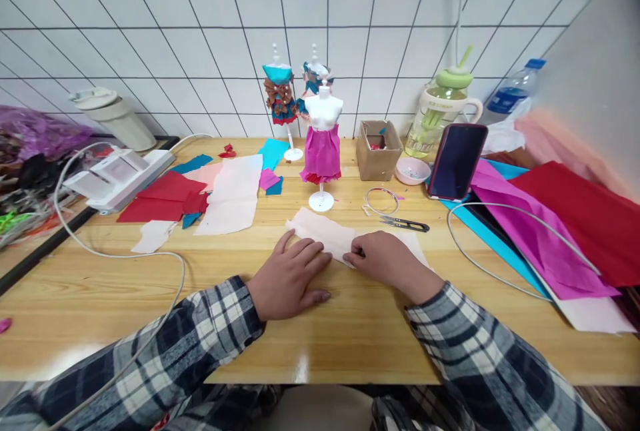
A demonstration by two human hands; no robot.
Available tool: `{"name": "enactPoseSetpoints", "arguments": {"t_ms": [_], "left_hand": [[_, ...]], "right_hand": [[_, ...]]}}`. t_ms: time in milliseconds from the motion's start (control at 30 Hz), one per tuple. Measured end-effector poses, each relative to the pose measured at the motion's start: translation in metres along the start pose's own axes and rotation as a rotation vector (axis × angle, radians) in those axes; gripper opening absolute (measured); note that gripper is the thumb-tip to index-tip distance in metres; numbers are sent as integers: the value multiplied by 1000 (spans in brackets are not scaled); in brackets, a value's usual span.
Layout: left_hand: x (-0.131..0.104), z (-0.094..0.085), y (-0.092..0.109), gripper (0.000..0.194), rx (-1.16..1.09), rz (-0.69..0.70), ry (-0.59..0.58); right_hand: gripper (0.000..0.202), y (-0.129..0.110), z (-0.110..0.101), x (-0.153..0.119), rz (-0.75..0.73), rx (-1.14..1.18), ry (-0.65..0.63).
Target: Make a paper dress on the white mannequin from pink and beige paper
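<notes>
A strip of pale pink crepe paper (327, 230) lies on the wooden table in front of me. My left hand (293, 276) rests flat with fingers spread, its fingertips touching the strip's near edge. Curled fingers of my right hand (383, 259) pinch the strip's near edge on the right side. Just beyond the strip stands a small white mannequin (324, 111) wearing a magenta paper skirt (321, 152). Black thread snips (406, 223) and a ring of wire (382, 201) lie beyond my right hand.
Two dressed mannequins (281, 94) stand behind. Paper scraps (165, 194) and a power strip (117, 181) are at left. To the right are a cardboard box (379, 154), a pink dish (413, 171), a propped phone (457, 161), a bottle (440, 111) and coloured sheets (540, 231). Cables cross both sides.
</notes>
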State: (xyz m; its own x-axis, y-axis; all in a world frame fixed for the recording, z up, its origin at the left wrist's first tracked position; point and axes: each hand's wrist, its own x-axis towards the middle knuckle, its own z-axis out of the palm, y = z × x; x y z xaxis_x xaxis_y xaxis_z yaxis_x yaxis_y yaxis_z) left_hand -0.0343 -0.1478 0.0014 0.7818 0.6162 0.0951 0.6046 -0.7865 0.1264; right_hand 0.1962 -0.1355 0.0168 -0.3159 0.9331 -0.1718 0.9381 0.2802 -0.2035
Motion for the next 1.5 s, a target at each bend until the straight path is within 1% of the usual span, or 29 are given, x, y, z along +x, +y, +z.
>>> {"name": "enactPoseSetpoints", "arguments": {"t_ms": [33, 100, 167, 200, 233, 267, 333, 433, 600, 667, 767, 800, 833, 900, 933, 967, 1067, 1133, 1233, 1367, 1433, 1500], "left_hand": [[0, 0, 0, 58, -10, -6, -10], [1, -1, 0, 58, -26, -15, -20], [2, -1, 0, 59, -38, -20, -23], [2, 0, 0, 60, -42, -23, -21], [2, 0, 0, 61, -45, -28, -17], [2, 0, 1, 62, -47, -34, -12], [2, 2, 0, 63, -50, -39, -8], [0, 2, -5, 62, -57, -23, -25], [-6, -1, -32, 60, -81, 81, -129], [-6, -3, -43, 60, -81, 106, -143], [-4, -7, -54, 60, -84, 98, -128], [-3, -8, -57, 59, -94, 68, -93], [-1, -9, -60, 58, -112, 11, -31], [2, -10, -66, 56, -166, -147, 122], [3, -10, -70, 55, -197, -220, 172], [4, -9, -75, 53, -227, -273, 193], [5, -5, -85, 43, -297, -341, 155], [6, -2, -88, 36, -309, -389, 160], [8, 1, -87, 30, -265, -466, 165], [9, 1, -83, 29, -185, -519, 118], [9, 1, -81, 28, -155, -541, 104], [9, 1, -81, 28, -142, -549, 96]], "right_hand": [[24, -2, -1, -3, -2, -20, 56], [22, -8, 0, -12, -48, -58, 232], [28, -14, 6, -22, -191, -78, 389], [32, -17, 12, -27, -290, -84, 422], [38, -20, 19, -32, -378, -95, 426], [46, -21, 26, -35, -427, -105, 415], [58, -21, 41, -39, -425, -112, 372], [64, -17, 52, -41, -389, -97, 289], [65, -15, 49, -41, -368, -59, 215], [65, -16, 47, -41, -362, -44, 203], [65, -17, 47, -42, -356, -24, 200], [65, -17, 47, -42, -356, -17, 201], [65, -17, 47, -42, -358, -9, 201], [64, -16, 46, -43, -365, 3, 197], [64, -15, 46, -43, -368, 9, 192], [64, -14, 45, -42, -372, 15, 187], [64, -12, 43, -42, -382, 39, 172], [65, -10, 42, -41, -389, 52, 158], [66, -7, 40, -41, -400, 60, 141], [66, -5, 37, -42, -400, 53, 157], [59, -8, 31, -42, -380, 43, 186], [48, -16, 24, -39, -345, 27, 238]]}}
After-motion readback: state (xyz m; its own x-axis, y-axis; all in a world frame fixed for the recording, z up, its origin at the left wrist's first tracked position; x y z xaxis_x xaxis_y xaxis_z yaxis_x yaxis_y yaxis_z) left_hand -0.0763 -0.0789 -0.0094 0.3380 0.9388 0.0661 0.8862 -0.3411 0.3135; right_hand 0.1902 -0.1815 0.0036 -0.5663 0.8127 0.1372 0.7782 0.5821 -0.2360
